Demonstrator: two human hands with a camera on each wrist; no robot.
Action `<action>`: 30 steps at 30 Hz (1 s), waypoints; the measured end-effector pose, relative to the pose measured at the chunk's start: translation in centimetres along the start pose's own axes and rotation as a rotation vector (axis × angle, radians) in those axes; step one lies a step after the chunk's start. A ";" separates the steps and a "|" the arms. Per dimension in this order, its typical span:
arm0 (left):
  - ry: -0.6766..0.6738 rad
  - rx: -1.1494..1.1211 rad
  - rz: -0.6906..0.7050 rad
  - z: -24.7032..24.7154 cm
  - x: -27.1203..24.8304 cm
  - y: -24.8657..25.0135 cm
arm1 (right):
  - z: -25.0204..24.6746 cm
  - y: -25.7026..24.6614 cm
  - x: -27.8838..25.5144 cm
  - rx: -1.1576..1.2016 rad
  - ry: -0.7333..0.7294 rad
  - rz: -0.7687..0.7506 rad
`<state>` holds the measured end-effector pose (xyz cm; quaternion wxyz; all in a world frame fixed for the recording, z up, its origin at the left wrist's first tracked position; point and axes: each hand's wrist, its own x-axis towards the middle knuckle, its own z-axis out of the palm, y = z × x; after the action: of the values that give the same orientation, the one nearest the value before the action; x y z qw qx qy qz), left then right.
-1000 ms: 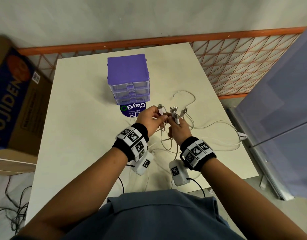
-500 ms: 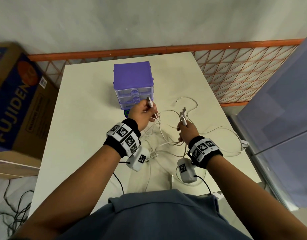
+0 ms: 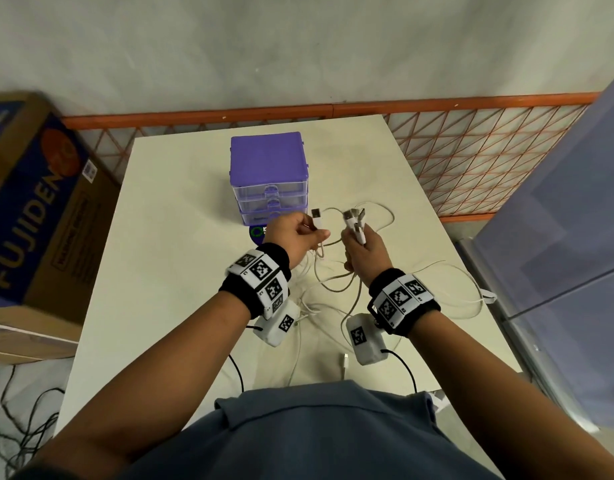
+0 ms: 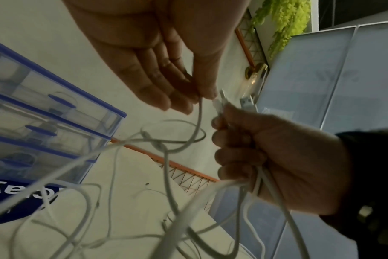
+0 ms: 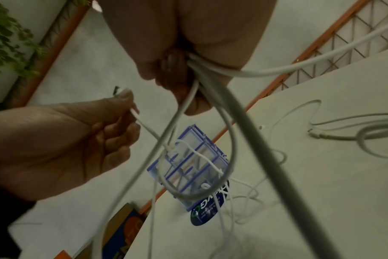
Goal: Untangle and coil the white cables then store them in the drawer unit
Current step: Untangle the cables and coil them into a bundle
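My left hand [image 3: 296, 237] pinches one plug; my right hand [image 3: 364, 247] grips the bundled white cables [image 3: 336, 282]; pulling apart could tighten their knot.

three views: one from the head, one from each wrist

the head camera looked steeply down over both forearms at the table [image 3: 167, 237], the drawer unit [image 3: 269, 174] at 12 o'clock. each wrist camera looked up close along its own palm, the left toward the right hand [image 4: 277, 157], the right toward the left hand [image 5: 62, 147]. all three shared the drawer unit and the white cables [image 3: 336, 271].
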<state>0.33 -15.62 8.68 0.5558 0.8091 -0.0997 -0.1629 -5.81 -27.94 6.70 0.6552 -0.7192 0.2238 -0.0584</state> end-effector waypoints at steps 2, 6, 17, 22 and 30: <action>0.007 0.002 -0.023 0.5 0.1 0.2 | 0.1 -0.1 -0.2 -0.061 -0.070 -0.043; -0.011 -0.148 -0.112 1.1 0.3 0.8 | 0.2 0.1 -0.1 -0.104 -0.117 -0.091; -0.234 0.268 -0.058 1.2 -0.3 -1.8 | 0.2 0.3 0.4 -0.044 -0.039 -0.033; 0.131 -0.049 -0.198 -1.2 1.1 -2.6 | -1.2 1.1 0.8 0.105 0.067 0.087; -0.003 0.475 -0.472 -5.3 1.8 -6.0 | -3.7 0.4 1.5 0.265 0.176 0.090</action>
<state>3.89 -9.43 4.57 0.2983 0.9165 0.0545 -0.2607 -5.96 -31.90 6.50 0.7242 -0.6079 0.3025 -0.1208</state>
